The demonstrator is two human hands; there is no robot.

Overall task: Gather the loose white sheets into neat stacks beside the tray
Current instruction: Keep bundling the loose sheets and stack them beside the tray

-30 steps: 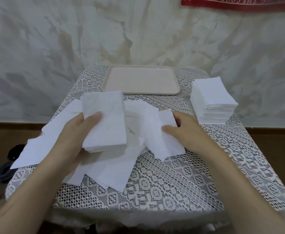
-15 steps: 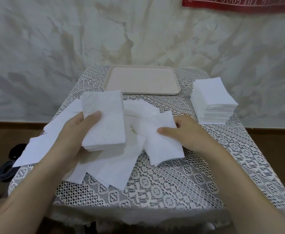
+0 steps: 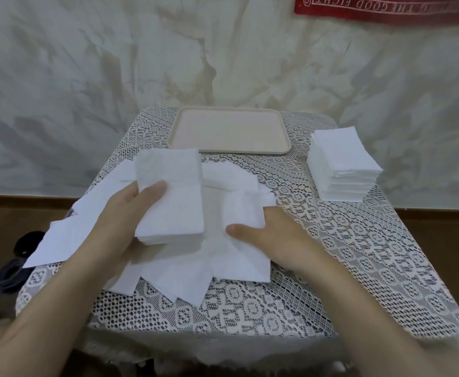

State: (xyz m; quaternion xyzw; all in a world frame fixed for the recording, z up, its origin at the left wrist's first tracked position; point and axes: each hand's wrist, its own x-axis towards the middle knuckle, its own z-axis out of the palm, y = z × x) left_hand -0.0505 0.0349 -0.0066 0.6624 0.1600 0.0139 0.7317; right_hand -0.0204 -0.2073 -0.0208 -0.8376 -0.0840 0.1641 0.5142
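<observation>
My left hand point(image 3: 122, 221) grips a small stack of white sheets point(image 3: 172, 197) above the table, thumb on top. My right hand point(image 3: 274, 240) pinches a loose white sheet point(image 3: 243, 213) just right of that stack, thumb on top and fingers hidden beneath. More loose white sheets point(image 3: 184, 276) lie fanned out under and to the left of both hands. A tall neat stack of white sheets point(image 3: 343, 164) stands to the right of the beige tray point(image 3: 229, 130), which lies at the table's far side.
The small table wears a lace cloth point(image 3: 358, 254) and stands against a marbled wall. Dark objects point(image 3: 24, 246) lie on the floor at the left. A red banner point(image 3: 386, 6) hangs at the top right.
My right hand has drawn its loose sheet leftward, close to the stack in my left hand. The left hand and its stack have barely moved.
</observation>
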